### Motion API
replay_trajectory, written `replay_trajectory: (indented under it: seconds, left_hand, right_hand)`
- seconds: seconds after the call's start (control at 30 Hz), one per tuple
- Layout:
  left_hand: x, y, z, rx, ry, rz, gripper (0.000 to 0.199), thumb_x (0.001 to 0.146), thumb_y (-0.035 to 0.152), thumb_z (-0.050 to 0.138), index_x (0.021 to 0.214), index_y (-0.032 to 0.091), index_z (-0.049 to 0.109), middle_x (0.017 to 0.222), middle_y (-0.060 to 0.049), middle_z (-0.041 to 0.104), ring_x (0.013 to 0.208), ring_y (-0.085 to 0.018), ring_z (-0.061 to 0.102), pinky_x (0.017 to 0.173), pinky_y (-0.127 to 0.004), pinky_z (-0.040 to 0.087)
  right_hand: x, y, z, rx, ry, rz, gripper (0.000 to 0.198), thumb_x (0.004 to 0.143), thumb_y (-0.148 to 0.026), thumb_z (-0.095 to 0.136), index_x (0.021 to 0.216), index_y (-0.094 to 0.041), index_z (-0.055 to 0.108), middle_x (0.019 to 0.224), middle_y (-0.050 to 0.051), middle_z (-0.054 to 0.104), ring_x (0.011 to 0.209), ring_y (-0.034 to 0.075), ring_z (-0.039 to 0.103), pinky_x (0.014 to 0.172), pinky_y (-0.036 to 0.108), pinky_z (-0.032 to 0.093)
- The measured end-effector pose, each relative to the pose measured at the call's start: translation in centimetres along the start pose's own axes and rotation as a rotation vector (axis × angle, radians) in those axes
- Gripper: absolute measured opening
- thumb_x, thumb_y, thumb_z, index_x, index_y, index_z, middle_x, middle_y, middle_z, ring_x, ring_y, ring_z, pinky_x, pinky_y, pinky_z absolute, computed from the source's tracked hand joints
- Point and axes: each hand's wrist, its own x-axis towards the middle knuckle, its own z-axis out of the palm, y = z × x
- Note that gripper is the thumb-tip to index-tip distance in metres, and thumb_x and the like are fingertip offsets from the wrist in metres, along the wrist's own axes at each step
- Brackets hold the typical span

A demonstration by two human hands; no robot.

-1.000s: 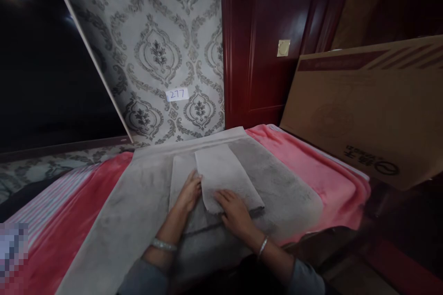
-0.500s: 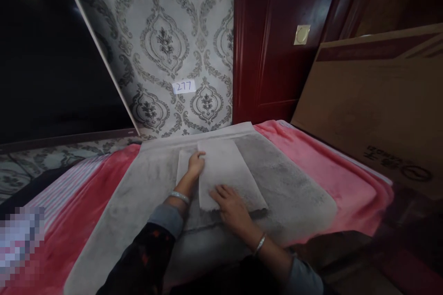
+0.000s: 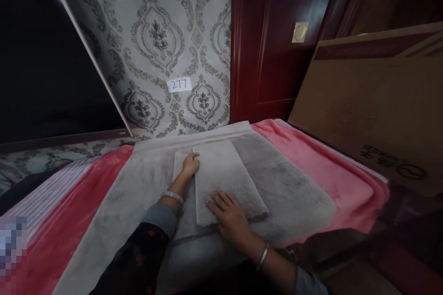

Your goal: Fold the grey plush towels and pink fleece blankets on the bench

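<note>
A light grey plush towel [image 3: 219, 170], partly folded over itself, lies on a larger grey plush cloth [image 3: 290, 184]. My left hand [image 3: 190, 165] is at the towel's left fold edge, its fingers curled and closed on that edge; some fingertips are hidden. My right hand [image 3: 230, 214] lies flat on the near part of the towel, fingers spread and pointing away from me. A lower layer of the towel shows to the left of the upper fold and along the near side.
A red-pink blanket [image 3: 304, 156] extends beyond both sides of the grey cloth. Striped fabric [image 3: 58, 184] lies on the left. A large dark screen [image 3: 51, 64] stands at left, a cardboard box [image 3: 374, 101] at right. Patterned wallpaper [image 3: 159, 37] and a dark red panel [image 3: 263, 46] rise behind.
The upper fold's near edge reaches closer to me, with its left corner lower. My right hand has slid slightly nearer, fingers more spread. My left hand stays at the fold; the view has shifted slightly.
</note>
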Motion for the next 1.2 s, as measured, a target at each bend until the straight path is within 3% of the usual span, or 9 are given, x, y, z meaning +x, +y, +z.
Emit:
replay_trajectory:
  seconds: [0.1, 0.2, 0.3, 0.37, 0.53, 0.63, 0.87, 1.2]
  left_hand:
    - [0.0, 0.3, -0.7, 0.064, 0.011, 0.058, 0.051, 0.07, 0.008, 0.053, 0.119, 0.011, 0.068, 0.109, -0.013, 0.072, 0.103, -0.025, 0.068, 0.092, -0.036, 0.053]
    - [-0.6, 1.1, -0.6, 0.12, 0.003, 0.2, 0.055, 0.073, 0.013, 0.056, 0.127, 0.014, 0.065, 0.135, -0.014, 0.062, 0.129, -0.028, 0.055, 0.111, -0.041, 0.041]
    - [-1.9, 2.1, 0.6, 0.164, -0.049, 0.352, 0.06, 0.078, 0.023, 0.061, 0.137, 0.014, 0.057, 0.149, -0.014, 0.051, 0.143, -0.028, 0.041, 0.119, -0.042, 0.032]
    - [-2.4, 2.7, 1.3, 0.272, -0.083, 0.417, 0.063, 0.083, 0.031, 0.059, 0.142, 0.011, 0.051, 0.155, -0.017, 0.044, 0.146, -0.03, 0.036, 0.12, -0.044, 0.029]
    - [-1.5, 4.0, 1.9, 0.602, -0.065, 0.412, 0.062, 0.094, 0.036, 0.047, 0.148, 0.007, 0.041, 0.159, -0.025, 0.033, 0.149, -0.035, 0.028, 0.119, -0.052, 0.025]
    - [-0.5, 3.3, 2.3, 0.712, -0.071, 0.433, 0.064, 0.095, 0.039, 0.046, 0.15, 0.008, 0.038, 0.161, -0.025, 0.028, 0.151, -0.036, 0.022, 0.12, -0.055, 0.02]
    - [0.1, 0.2, 3.6, 0.758, -0.191, 0.364, 0.068, 0.097, 0.049, 0.038, 0.153, 0.01, 0.036, 0.162, -0.025, 0.026, 0.152, -0.037, 0.019, 0.119, -0.059, 0.019]
    - [-0.1, 0.8, 3.1, 0.795, -0.231, 0.333, 0.071, 0.098, 0.052, 0.036, 0.155, 0.011, 0.031, 0.163, -0.024, 0.023, 0.153, -0.035, 0.018, 0.122, -0.052, 0.016]
  right_hand:
    - [0.0, 0.6, -1.8, 0.136, -0.036, -0.093, 0.05, 0.092, -0.034, 0.062, 0.141, -0.025, 0.057, 0.148, 0.011, 0.053, 0.141, 0.028, 0.043, 0.118, 0.048, 0.032]
    - [1.8, 2.7, -5.0, 0.278, 0.029, -0.075, 0.041, 0.1, -0.035, 0.046, 0.137, -0.024, 0.061, 0.136, 0.009, 0.064, 0.128, 0.022, 0.057, 0.111, 0.041, 0.042]
    - [5.6, 5.7, -7.6, 0.24, 0.195, -0.009, 0.046, 0.101, -0.033, 0.038, 0.141, -0.019, 0.057, 0.142, 0.011, 0.059, 0.132, 0.023, 0.054, 0.114, 0.044, 0.039]
    - [8.7, 7.6, -8.4, 0.152, 0.203, 0.019, 0.051, 0.099, -0.029, 0.039, 0.147, -0.016, 0.049, 0.149, 0.013, 0.052, 0.139, 0.024, 0.046, 0.118, 0.046, 0.034]
    - [15.4, 9.9, -7.5, -0.072, 0.087, 0.143, 0.063, 0.096, -0.022, 0.039, 0.157, -0.008, 0.03, 0.162, 0.016, 0.029, 0.151, 0.027, 0.022, 0.121, 0.048, 0.025]
    - [17.5, 10.5, -5.7, -0.16, 0.049, 0.156, 0.062, 0.099, -0.027, 0.038, 0.158, -0.014, 0.027, 0.165, 0.014, 0.021, 0.153, 0.029, 0.014, 0.12, 0.055, 0.021]
    - [18.3, 14.0, -2.0, -0.177, -0.121, 0.178, 0.061, 0.102, -0.049, 0.035, 0.157, -0.021, 0.032, 0.165, 0.01, 0.023, 0.152, 0.029, 0.019, 0.12, 0.054, 0.019]
    - [18.2, 16.1, -3.5, -0.124, -0.17, 0.369, 0.064, 0.103, -0.047, 0.031, 0.16, -0.019, 0.024, 0.167, 0.009, 0.014, 0.154, 0.029, 0.011, 0.122, 0.05, 0.016]
